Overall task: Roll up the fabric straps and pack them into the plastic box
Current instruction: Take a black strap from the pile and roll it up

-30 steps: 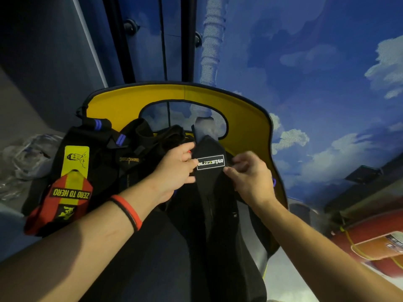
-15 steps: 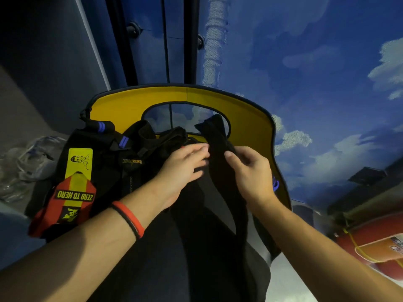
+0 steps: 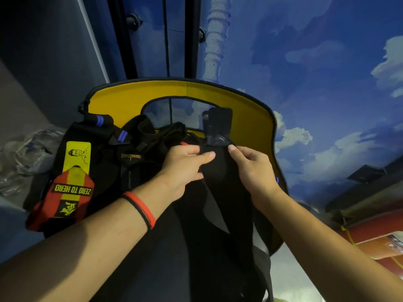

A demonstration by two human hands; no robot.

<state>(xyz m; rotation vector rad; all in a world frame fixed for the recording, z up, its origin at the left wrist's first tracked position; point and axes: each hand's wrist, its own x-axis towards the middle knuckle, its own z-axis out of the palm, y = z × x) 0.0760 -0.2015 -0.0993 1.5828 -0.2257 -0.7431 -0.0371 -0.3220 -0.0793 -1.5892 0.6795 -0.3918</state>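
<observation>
Sky mural (image 3: 305, 62), black strap (image 3: 218, 175) pinched between fingers (image 3: 209, 154)

Left hand (image 3: 183, 168) and right hand (image 3: 255, 171) in shot, both bare, nails cut short. Forearms bare as well, right out to the frame edge. On the left wrist, a smooth red wristband (image 3: 141, 208) with a rounded edge, and pressed against it on the elbow side a thinner black band (image 3: 135, 212). Right wrist bare.
</observation>
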